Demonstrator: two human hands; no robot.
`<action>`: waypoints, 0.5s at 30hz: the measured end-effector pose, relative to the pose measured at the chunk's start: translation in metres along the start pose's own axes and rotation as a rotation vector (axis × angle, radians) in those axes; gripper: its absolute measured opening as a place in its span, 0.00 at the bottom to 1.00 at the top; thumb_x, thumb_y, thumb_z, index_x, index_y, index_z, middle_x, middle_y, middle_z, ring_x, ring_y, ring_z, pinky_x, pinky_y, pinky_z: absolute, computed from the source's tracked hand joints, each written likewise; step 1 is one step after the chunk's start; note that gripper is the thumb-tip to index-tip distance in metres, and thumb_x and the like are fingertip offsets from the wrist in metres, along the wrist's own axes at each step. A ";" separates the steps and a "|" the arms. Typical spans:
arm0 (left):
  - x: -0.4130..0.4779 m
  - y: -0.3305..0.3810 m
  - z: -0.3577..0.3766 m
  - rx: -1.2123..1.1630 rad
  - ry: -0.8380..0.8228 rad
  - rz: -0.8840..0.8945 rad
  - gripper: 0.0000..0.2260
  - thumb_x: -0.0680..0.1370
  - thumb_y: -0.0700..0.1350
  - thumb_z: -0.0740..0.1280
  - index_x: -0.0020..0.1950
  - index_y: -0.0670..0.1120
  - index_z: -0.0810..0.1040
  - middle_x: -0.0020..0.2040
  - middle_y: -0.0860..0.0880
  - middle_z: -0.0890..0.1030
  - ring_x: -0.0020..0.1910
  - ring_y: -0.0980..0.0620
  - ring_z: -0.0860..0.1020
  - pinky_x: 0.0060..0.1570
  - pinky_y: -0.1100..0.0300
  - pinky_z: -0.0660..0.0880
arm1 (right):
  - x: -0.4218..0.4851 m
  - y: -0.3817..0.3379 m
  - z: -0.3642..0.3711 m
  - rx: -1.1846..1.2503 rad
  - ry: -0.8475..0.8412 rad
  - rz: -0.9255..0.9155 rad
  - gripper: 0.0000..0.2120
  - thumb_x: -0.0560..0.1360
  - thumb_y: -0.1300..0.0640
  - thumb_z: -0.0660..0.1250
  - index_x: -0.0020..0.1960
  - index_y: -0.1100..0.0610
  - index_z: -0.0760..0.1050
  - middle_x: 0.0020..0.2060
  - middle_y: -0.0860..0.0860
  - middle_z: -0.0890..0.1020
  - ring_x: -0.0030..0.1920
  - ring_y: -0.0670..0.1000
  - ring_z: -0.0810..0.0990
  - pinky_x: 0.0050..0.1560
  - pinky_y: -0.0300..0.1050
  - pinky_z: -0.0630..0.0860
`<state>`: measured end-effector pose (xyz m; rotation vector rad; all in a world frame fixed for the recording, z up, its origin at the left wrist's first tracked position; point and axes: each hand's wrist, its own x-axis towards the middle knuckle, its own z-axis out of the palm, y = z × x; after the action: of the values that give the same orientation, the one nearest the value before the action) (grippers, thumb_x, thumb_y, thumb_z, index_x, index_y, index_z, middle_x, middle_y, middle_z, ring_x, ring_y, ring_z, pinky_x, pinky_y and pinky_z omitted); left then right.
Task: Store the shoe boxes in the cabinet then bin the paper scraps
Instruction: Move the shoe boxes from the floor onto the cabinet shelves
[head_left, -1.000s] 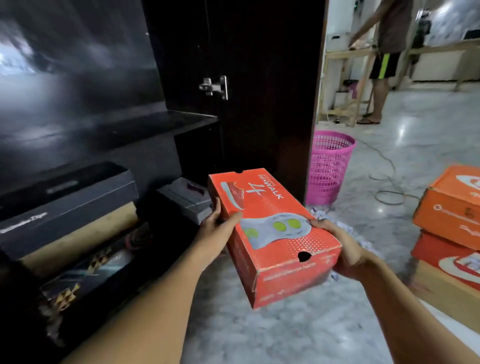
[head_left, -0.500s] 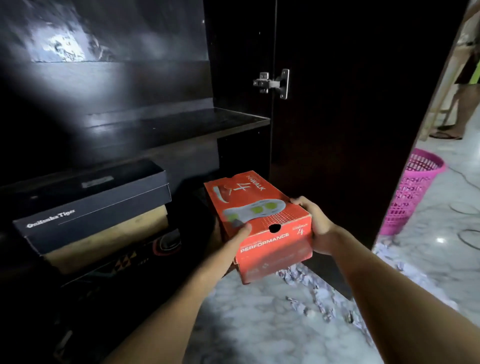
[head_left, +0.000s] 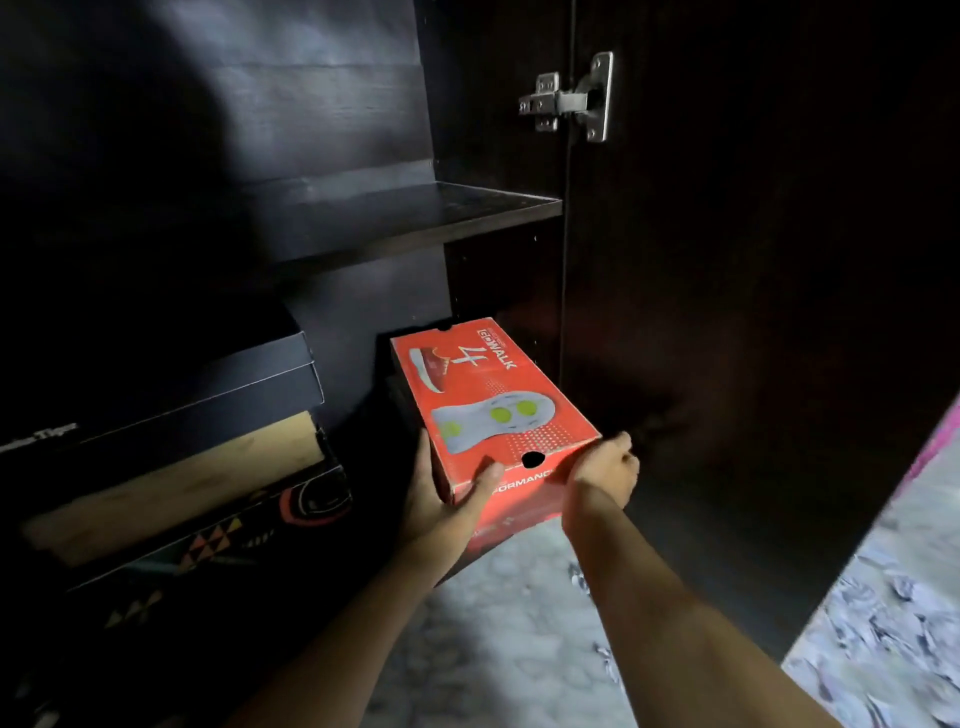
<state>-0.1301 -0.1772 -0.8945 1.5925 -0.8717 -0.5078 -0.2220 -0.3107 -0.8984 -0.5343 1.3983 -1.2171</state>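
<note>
A: Box position?
B: The orange shoe box (head_left: 493, 410) is seen in the lower bay of the cabinet (head_left: 260, 130), under the shelf (head_left: 415, 218), close to the right side wall. The far end is set inside and the near end is left projecting over the floor (head_left: 498, 649). The lid is on, printed face up, roughly level.
A: Supported from below?
B: Cannot be told. The underside is lost in shadow.
A: Left hand?
B: The left hand (head_left: 441, 499) is wrapped on the near left corner. The thumb is laid on the lid edge and the fingers are run along the left side. The box is gripped.
A: Right hand?
B: The right hand (head_left: 605, 467) is placed at the near right corner, with the fingers curled over the right edge. The box is held there too.
A: Neighbours?
B: A stack is seen to the left: dark box (head_left: 208, 384) on top, tan box (head_left: 182, 483) under it, patterned box (head_left: 208, 545) below that. A dark gap is seen between the stack and the orange box.
A: Door?
B: The cabinet door (head_left: 753, 312) is stood open at the right, hung on a metal hinge (head_left: 569, 98).
A: Scraps?
B: Paper scraps (head_left: 883, 639) are scattered on the floor at lower right, past the door. A pink object (head_left: 941, 439) is cut off at the right border, too blurred to be identified.
</note>
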 end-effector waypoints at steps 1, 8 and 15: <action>0.009 -0.001 0.004 0.013 0.020 -0.007 0.36 0.68 0.62 0.73 0.73 0.59 0.64 0.63 0.56 0.79 0.62 0.54 0.78 0.63 0.48 0.75 | 0.000 0.006 0.006 -0.026 0.003 -0.052 0.24 0.80 0.44 0.54 0.64 0.61 0.74 0.62 0.63 0.77 0.63 0.64 0.75 0.66 0.56 0.69; 0.073 -0.001 0.012 0.138 0.128 -0.220 0.44 0.59 0.74 0.67 0.72 0.57 0.68 0.66 0.49 0.77 0.64 0.47 0.77 0.63 0.48 0.75 | 0.001 0.022 0.025 -0.278 -0.448 -0.337 0.20 0.81 0.57 0.62 0.73 0.54 0.67 0.66 0.56 0.67 0.66 0.58 0.73 0.69 0.51 0.68; 0.103 0.002 -0.002 0.177 0.142 -0.200 0.30 0.73 0.58 0.71 0.71 0.46 0.72 0.59 0.43 0.82 0.58 0.45 0.81 0.61 0.50 0.77 | 0.014 0.012 0.026 -0.552 -0.782 -0.391 0.20 0.82 0.60 0.62 0.71 0.48 0.66 0.59 0.48 0.76 0.56 0.45 0.77 0.51 0.28 0.69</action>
<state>-0.0652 -0.2551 -0.8781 1.8666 -0.6682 -0.4608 -0.1978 -0.3282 -0.9102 -1.5398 0.9406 -0.7423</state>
